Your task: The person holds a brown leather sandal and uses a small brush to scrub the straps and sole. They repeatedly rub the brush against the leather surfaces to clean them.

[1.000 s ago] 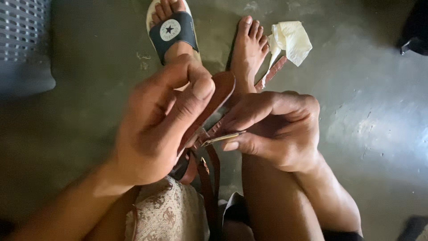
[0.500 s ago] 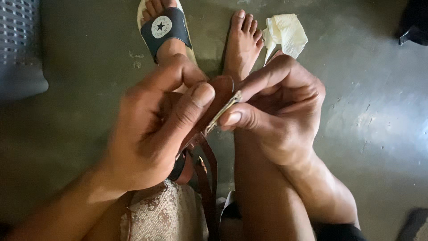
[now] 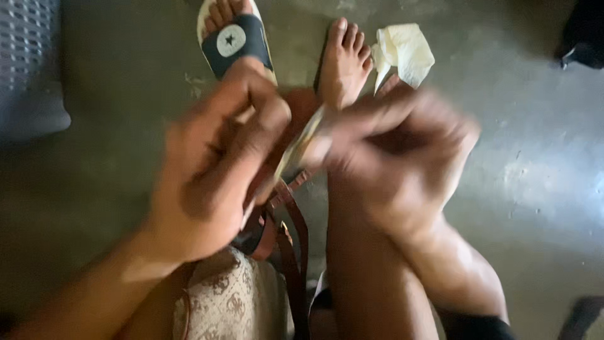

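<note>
Grey ribbed plastic, part of a basket (image 3: 28,63), sits cut off at the far left edge on the dull concrete floor (image 3: 535,189). Next comes my left hand (image 3: 214,170), blurred by motion, its fingers curled together around the upper end of a brown leather strap piece (image 3: 283,226); the hand covers most of what it grips, so I cannot make out the whole shape. The straps hang down below my palm, with small studs or holes along one edge, and run over a pale patterned fabric bag (image 3: 229,302) resting on my lap at the bottom edge. Above, my left foot wears a dark blue slide sandal (image 3: 236,41) with a round white emblem; the toes are cut off by the top edge. In the middle, a thin pale metal tool (image 3: 302,148) lies between my hands against the leather, its tip hidden and its kind hard to tell. My right hand (image 3: 402,164), heavily smeared, has its fingers pinched together on that tool. My bare right foot (image 3: 343,63) rests on the floor behind it, just beside a crumpled cream paper (image 3: 406,50). A dark object (image 3: 585,31) is cut off at the top right corner.
</note>
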